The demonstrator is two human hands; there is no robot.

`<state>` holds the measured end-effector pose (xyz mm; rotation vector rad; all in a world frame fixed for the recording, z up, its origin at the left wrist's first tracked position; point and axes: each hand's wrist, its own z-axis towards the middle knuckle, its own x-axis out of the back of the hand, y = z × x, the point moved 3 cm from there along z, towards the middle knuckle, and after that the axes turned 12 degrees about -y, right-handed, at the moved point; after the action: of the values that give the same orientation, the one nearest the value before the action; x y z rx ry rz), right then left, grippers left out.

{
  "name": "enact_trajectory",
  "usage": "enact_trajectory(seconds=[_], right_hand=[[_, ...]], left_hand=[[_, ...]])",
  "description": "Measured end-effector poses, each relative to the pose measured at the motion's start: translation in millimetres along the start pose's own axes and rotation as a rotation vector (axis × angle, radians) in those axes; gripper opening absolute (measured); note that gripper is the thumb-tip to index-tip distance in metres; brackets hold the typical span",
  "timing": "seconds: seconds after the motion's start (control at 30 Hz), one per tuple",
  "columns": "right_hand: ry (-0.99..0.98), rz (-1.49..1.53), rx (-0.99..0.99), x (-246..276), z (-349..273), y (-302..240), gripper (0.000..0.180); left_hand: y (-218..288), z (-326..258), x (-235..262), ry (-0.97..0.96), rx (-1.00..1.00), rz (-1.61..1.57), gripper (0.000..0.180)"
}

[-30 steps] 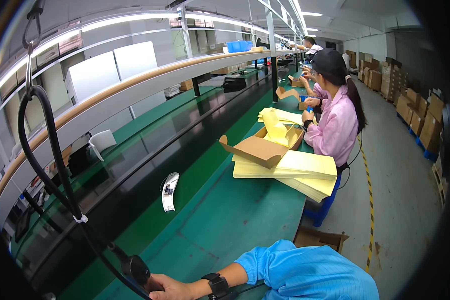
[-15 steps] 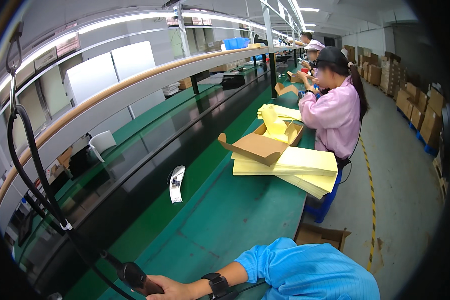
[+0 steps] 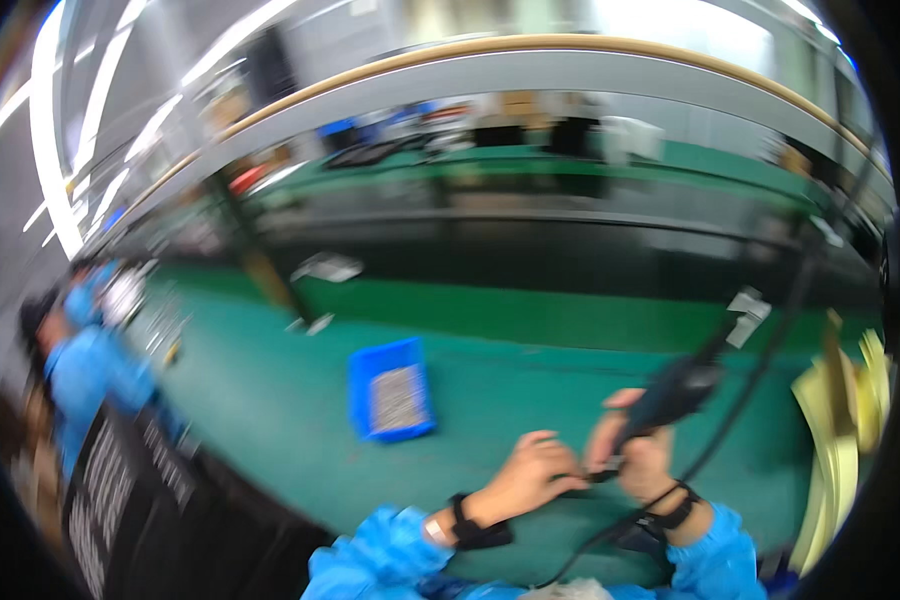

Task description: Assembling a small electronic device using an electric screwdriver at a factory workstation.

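Note:
My right hand (image 3: 645, 462) is wrapped round a dark, corded electric screwdriver (image 3: 675, 390), which leans with its tip down toward my left hand. My left hand (image 3: 537, 474) meets the tool's lower end, its thumb and fingers drawn together in a pinch. Motion blur hides what, if anything, sits between those fingertips. Both hands are above the green bench (image 3: 500, 390), close to its near side. Left of them lies a blue tray (image 3: 357, 400) of small, greyish metal pieces, too blurred to name.
Yellow sheets (image 3: 820, 450) stand at the right edge. A black case or bag (image 3: 200, 510) with light print fills the lower left. Beyond it sits a person in blue (image 3: 90, 365). A pale piece (image 3: 328, 267) lies on the dark strip past the bench. A shelf rail (image 3: 530, 75) crosses above.
My view has swung left, away from the co-worker in pink. The screwdriver, held low at the left before, is now before me in my right hand. My left hand has come into view beside it.

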<state>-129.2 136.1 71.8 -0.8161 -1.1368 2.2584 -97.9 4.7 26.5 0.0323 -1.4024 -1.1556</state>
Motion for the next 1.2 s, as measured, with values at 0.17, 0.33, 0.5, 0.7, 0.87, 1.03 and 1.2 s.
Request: enact_trajectory(seconds=[0.17, 0.33, 0.5, 0.7, 0.87, 1.03, 1.2], right_hand=[[0.126, -0.173, -0.002, 11.9, 10.9, -3.0, 0.074], [0.114, -0.255, 0.018, 38.7, 12.7, 2.9, 0.070], [0.179, -0.356, 0.058, 59.0, 8.5, -3.5, 0.068], [0.160, -0.304, 0.061, 63.9, 4.5, -1.0, 0.069], [0.140, -0.226, 0.030, 54.5, 6.6, 1.5, 0.070], [0.112, -0.213, 0.040, 52.9, 3.8, -1.7, 0.068], [0.123, -0.210, 0.033, 53.7, 1.1, -6.2, 0.066]], left_hand=[[-11.3, -1.8, 15.5, 0.179, 0.023, -0.111, 0.013], [-30.2, -15.7, 18.8, 0.260, 0.120, -0.116, 0.015], [-42.6, -11.9, 13.0, 0.249, 0.179, -0.225, 0.018], [-46.5, -6.8, 16.0, 0.230, 0.240, -0.293, 0.045], [-37.7, -12.2, 21.6, 0.239, 0.260, -0.094, 0.036], [-7.2, -17.2, 56.2, 0.314, 0.102, 0.278, 0.009], [-2.1, -39.3, 126.1, 0.363, 0.130, 0.493, 0.012]])
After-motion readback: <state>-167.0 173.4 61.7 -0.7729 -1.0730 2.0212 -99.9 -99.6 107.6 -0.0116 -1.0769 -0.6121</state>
